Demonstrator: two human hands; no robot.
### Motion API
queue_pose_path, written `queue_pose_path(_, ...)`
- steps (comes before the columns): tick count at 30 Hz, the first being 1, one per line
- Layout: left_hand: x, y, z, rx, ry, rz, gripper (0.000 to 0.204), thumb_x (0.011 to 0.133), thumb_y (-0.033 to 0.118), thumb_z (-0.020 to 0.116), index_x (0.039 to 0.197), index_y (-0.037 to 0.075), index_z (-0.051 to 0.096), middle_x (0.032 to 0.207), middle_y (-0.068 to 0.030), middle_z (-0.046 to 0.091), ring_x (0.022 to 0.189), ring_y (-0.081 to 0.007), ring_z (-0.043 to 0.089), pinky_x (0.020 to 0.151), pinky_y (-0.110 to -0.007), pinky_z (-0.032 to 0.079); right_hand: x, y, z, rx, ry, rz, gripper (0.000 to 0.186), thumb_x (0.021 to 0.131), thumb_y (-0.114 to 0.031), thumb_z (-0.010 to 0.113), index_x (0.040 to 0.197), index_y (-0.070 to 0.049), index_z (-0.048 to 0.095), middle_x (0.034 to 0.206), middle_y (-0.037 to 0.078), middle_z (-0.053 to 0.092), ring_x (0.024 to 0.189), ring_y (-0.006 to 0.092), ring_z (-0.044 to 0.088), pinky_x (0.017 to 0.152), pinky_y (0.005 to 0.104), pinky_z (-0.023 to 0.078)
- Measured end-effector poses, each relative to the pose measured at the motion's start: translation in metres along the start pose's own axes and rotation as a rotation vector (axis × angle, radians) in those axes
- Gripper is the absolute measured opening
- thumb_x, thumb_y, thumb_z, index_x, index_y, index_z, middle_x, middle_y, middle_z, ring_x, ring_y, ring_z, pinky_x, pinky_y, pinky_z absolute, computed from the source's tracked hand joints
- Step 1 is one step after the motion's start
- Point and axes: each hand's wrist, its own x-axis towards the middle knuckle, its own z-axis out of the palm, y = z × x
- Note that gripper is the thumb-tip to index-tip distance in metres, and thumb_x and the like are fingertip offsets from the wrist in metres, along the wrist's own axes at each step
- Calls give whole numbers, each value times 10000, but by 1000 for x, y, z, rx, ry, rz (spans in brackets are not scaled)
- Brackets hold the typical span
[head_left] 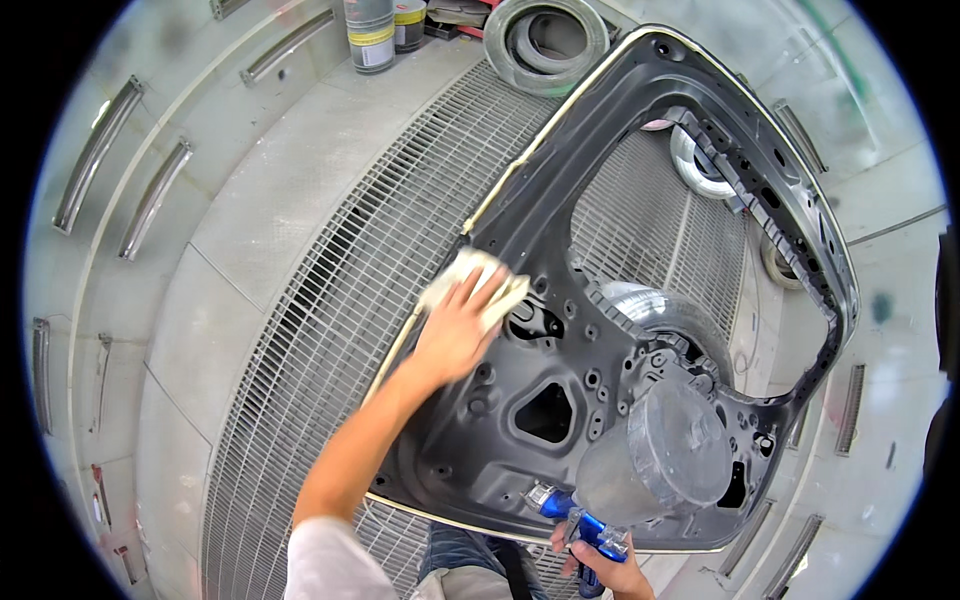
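Observation:
My left hand (452, 338) holds a crumpled cream cloth (460, 268) against the left edge of a dark grey vehicle body panel (530, 390), which has a large window opening and cream tape along its edge. My right hand (610, 568) grips a blue spray gun (560, 505) topped by a large translucent grey cup (650, 450), held over the lower right of the panel and hiding part of it.
A metal grate floor (320, 300) lies beneath the panel. Tires (540, 40) and grey-and-yellow buckets (370, 35) stand at the back. Several wheels show through and beside the opening. Pale walls with long metal fittings (95, 155) surround me.

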Motion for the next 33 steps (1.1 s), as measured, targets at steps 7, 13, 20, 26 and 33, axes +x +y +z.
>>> queue_pose_path(7, 106, -26, 10, 277, 115, 183, 500, 862, 108, 498, 1362, 110, 516, 1558, -41, 278, 1444, -344, 207, 1177, -477, 224, -14, 5, -1, -84, 23, -44, 277, 883, -40, 632, 1139, 38, 562, 1018, 162, 642, 894, 211, 638, 604, 319, 576)
queue_pose_path(13, -76, 0, -15, 129, -235, 348, 348, 863, 190, 536, 1139, 3, 632, 1357, -127, 519, 1397, -311, 329, 1181, -523, 179, -6, 7, 9, -52, 124, -87, 236, 891, -53, 608, 1085, 80, 582, 990, 163, 642, 857, 207, 642, 542, 300, 587)
queue_pose_path(20, -237, 22, -4, 46, -205, -180, 666, 798, 268, 682, 1397, 90, 452, 1501, -161, 343, 1412, -353, 271, 1174, -505, 217, -4, 15, 16, -123, 100, -89, 231, 893, -73, 615, 1080, 60, 586, 979, 143, 643, 826, 183, 640, 528, 285, 574)
queue_pose_path(26, -234, 5, 6, -228, 111, -359, 524, 926, 324, 557, 1340, 9, 492, 1347, -246, 498, 1293, -417, 417, 1130, -451, 285, -21, 28, 13, -217, 131, -106, 228, 895, -89, 621, 1078, 42, 583, 970, 129, 644, 820, 171, 640, 531, 296, 567)
queue_pose_path(33, -314, 83, 71, -135, 635, -822, 417, 922, 152, 549, 1307, -8, 544, 1335, -231, 524, 1285, -418, 439, 1107, -434, 314, -76, 75, -47, -191, 78, -157, 236, 912, -90, 609, 1105, 39, 572, 984, 133, 636, 852, 179, 632, 543, 292, 572)
